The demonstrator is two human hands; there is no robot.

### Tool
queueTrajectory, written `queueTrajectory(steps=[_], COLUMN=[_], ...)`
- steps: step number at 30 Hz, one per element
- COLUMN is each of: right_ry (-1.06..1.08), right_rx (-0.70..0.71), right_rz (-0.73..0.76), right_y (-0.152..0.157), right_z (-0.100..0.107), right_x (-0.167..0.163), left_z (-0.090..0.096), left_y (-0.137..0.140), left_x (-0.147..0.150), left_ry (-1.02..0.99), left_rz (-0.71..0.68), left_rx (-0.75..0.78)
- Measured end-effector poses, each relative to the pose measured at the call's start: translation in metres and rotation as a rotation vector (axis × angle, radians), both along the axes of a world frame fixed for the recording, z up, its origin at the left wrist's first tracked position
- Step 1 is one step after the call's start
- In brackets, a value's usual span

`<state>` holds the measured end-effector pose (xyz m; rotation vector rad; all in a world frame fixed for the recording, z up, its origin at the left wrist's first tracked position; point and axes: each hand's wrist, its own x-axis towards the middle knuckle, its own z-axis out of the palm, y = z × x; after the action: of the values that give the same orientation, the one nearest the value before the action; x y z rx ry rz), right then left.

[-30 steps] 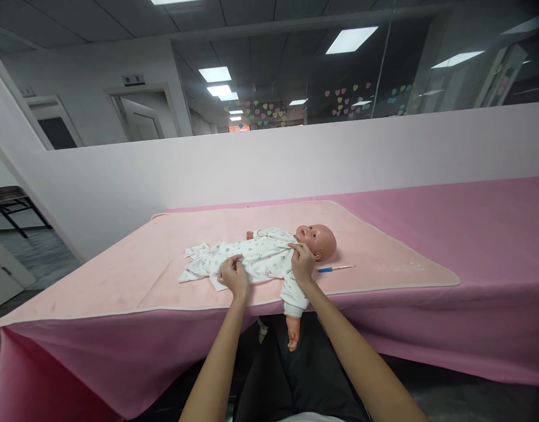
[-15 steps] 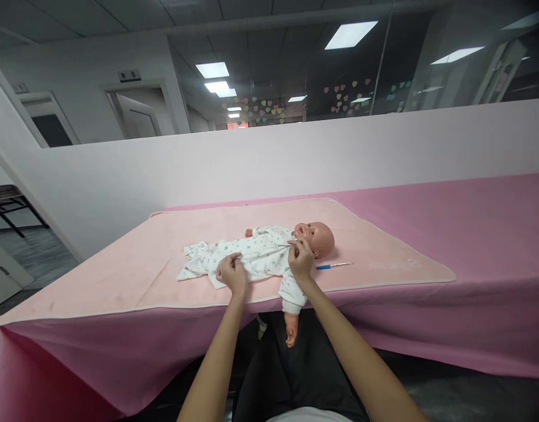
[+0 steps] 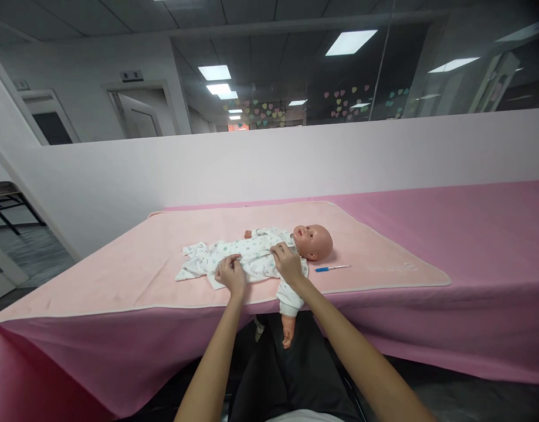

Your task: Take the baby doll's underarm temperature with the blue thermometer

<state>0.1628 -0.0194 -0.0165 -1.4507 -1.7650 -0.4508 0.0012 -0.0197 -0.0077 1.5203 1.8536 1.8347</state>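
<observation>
A baby doll lies on its back, head to the right, dressed in a white patterned romper. My left hand is closed on the near edge of the romper, around the lower body. On the chest, my right hand rests with its fingers bent together on the romper's cloth; whether they pinch it is partly hidden. One doll arm hangs over the table's front edge toward my lap. The other doll hand points away toward the wall.
A peach-pink mat lies beneath the doll on a table with a pink cloth. Beside the doll's head lies a thin blue-and-white stick, perhaps a thermometer. Behind the table runs a white half wall with glass above.
My right hand has moved left, from near the doll's neck down onto the chest. My left hand stays at the same spot on the romper.
</observation>
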Motion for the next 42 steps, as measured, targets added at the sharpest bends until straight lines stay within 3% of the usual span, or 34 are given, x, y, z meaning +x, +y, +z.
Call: queueTrajectory(steps=[5,10,15,22,29,42], right_ry=[0.087,0.096,0.110,0.212,0.320,0.058], right_rx=[-0.120,-0.120,-0.067,0.019,-0.002,-0.248], right_rz=[-0.147,-0.209,-0.171,0.015,-0.002,-0.260], right_y=[-0.006,-0.011,-0.011,-0.011,-0.014,-0.024], right_z=[-0.002,-0.003,-0.004,-0.006,-0.003,0.012], right_x=[-0.012,-0.018,-0.017,-0.012,-0.009,-0.017], left_z=[0.000,0.000,-0.001,0.000,0.000,-0.001], left_y=[-0.001,-0.001,0.000,-0.001,-0.002,-0.001], left_x=[0.000,0.000,0.000,-0.001,-0.002,-0.003], left_ry=[-0.007,0.001,0.000,0.005,0.022,0.043], left_rz=[-0.002,-0.004,-0.005,-0.008,-0.012,-0.013], left_rx=[0.006,0.010,0.018,0.023,0.009,-0.014])
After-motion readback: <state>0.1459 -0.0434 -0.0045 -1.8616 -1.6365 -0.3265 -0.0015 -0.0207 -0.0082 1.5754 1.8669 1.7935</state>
